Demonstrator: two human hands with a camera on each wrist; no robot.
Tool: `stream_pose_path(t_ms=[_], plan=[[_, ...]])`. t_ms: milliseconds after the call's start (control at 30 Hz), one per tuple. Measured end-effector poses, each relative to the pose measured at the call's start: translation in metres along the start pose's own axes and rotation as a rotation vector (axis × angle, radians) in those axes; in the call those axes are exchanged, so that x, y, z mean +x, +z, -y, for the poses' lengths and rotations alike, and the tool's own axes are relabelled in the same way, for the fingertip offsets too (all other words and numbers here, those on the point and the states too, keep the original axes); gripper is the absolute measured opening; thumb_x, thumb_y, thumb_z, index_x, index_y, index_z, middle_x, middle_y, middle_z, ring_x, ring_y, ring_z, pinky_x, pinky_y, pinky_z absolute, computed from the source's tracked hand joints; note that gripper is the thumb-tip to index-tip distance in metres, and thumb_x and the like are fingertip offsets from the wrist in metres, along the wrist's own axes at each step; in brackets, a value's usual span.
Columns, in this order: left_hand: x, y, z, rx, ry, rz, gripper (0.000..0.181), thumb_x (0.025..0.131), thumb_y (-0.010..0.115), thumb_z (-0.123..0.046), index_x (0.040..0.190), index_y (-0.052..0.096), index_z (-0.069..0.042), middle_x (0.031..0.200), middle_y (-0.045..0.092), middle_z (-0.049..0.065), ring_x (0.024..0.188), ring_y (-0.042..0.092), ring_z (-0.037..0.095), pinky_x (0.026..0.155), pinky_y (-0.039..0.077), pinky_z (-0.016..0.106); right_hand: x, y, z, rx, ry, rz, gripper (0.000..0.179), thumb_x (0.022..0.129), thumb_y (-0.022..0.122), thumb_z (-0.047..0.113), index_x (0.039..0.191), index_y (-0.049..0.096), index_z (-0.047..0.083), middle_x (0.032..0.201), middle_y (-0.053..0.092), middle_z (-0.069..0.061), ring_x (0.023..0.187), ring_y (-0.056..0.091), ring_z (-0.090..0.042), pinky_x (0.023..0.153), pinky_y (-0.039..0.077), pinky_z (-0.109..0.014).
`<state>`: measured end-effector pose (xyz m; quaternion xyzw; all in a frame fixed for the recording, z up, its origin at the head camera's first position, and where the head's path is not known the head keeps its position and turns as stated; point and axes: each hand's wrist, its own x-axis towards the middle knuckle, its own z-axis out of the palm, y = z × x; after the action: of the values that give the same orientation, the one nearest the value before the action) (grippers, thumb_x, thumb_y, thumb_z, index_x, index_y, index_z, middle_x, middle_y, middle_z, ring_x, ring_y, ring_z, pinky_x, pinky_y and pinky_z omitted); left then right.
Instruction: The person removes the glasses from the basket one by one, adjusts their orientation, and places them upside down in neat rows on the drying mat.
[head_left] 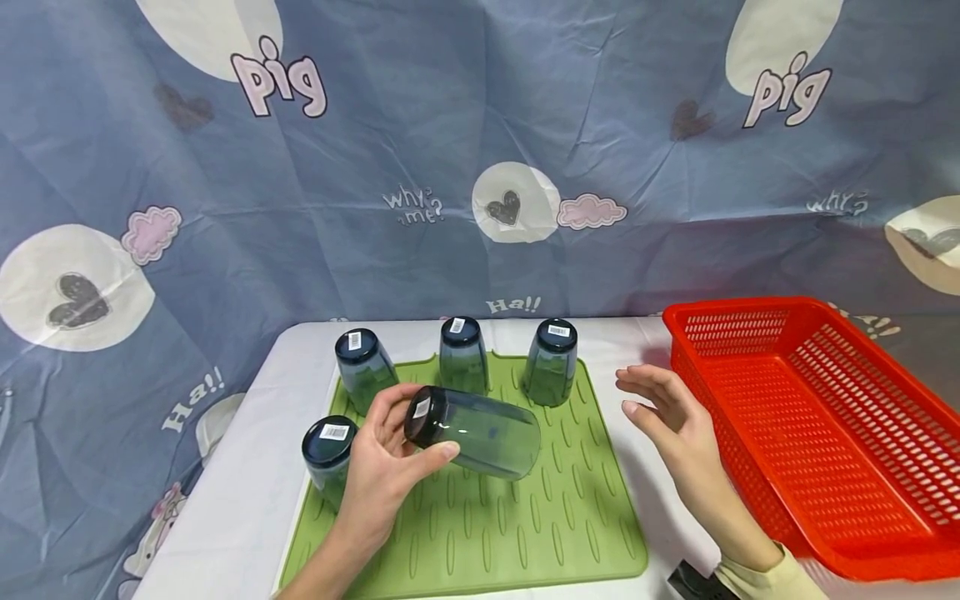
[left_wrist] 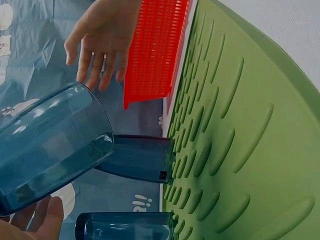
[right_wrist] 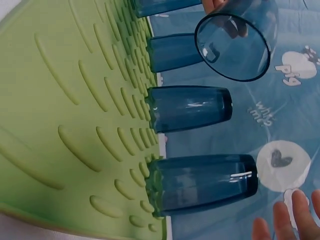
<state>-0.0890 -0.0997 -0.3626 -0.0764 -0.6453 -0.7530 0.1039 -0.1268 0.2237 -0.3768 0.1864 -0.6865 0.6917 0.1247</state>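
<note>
My left hand (head_left: 386,467) grips a blue-tinted drinking glass (head_left: 480,433) near its base, thumb on the near side. The glass is tipped on its side above the green drying mat (head_left: 525,525), its mouth pointing right, as the right wrist view also shows with the glass rim (right_wrist: 232,77). My right hand (head_left: 675,425) hovers between mat and basket, fingers apart, holding nothing. Upside down on the mat stand several like glasses: one at the back right (head_left: 551,367), one at the back middle (head_left: 462,358), one at the back left (head_left: 365,367) and one at the left (head_left: 330,454), partly behind my left hand.
A red plastic basket (head_left: 780,533) with perforated walls stands right of the mat, no glass showing inside. White cloth (head_left: 225,517) covers the table. Behind it hangs a blue printed curtain (head_left: 420,133).
</note>
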Motion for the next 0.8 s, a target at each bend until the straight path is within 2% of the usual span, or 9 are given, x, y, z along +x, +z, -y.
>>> stream_pose_path(t_ms=[100,300,467,700,800], plan=[[0.0006,-0.0002,0.0004,0.016,0.007,-0.012,0.074,0.069,0.079,0.013,0.134,0.045,-0.002,0.121,0.062,0.014,0.106,0.062,0.022,0.081,0.052,0.025,0.0007,-0.0009,-0.0013,-0.008,0.000,-0.008,0.037,0.096,0.058,-0.003,0.131,0.049,-0.007,0.127,0.059,-0.013,0.121,0.055,-0.027,0.098,0.047,-0.026],[0.0010,0.0000,0.0024,0.039,0.013,-0.027,0.075,0.069,0.080,0.014,0.133,0.044,-0.001,0.127,0.059,0.012,0.115,0.060,0.021,0.094,0.050,0.026,0.0006,-0.0014,-0.0047,-0.032,0.018,-0.008,0.033,0.098,0.057,0.000,0.130,0.050,-0.007,0.125,0.060,-0.015,0.119,0.056,-0.026,0.098,0.046,-0.025],[0.0007,0.0010,0.0035,0.088,-0.003,-0.048,0.074,0.069,0.083,0.011,0.131,0.046,-0.004,0.127,0.060,0.009,0.117,0.058,0.021,0.098,0.047,0.025,0.0001,-0.0007,-0.0067,-0.046,0.027,-0.008,0.031,0.099,0.056,0.002,0.127,0.052,-0.007,0.124,0.061,-0.016,0.116,0.058,-0.024,0.096,0.048,-0.025],[-0.0031,0.0033,0.0042,0.233,0.019,-0.053,0.072,0.067,0.089,-0.002,0.128,0.052,-0.011,0.126,0.059,0.002,0.120,0.056,0.016,0.105,0.040,0.024,-0.0002,0.0001,-0.0081,-0.058,0.019,-0.003,0.030,0.098,0.056,0.000,0.126,0.052,-0.008,0.123,0.061,-0.015,0.116,0.058,-0.026,0.096,0.048,-0.025],[-0.0051,0.0046,0.0049,0.296,0.006,-0.053,0.072,0.067,0.091,-0.009,0.129,0.053,-0.015,0.127,0.058,0.000,0.120,0.055,0.014,0.106,0.039,0.024,-0.0006,0.0008,-0.0078,-0.071,0.019,0.002,0.030,0.098,0.057,0.000,0.127,0.053,-0.007,0.123,0.061,-0.015,0.117,0.058,-0.026,0.096,0.047,-0.024]])
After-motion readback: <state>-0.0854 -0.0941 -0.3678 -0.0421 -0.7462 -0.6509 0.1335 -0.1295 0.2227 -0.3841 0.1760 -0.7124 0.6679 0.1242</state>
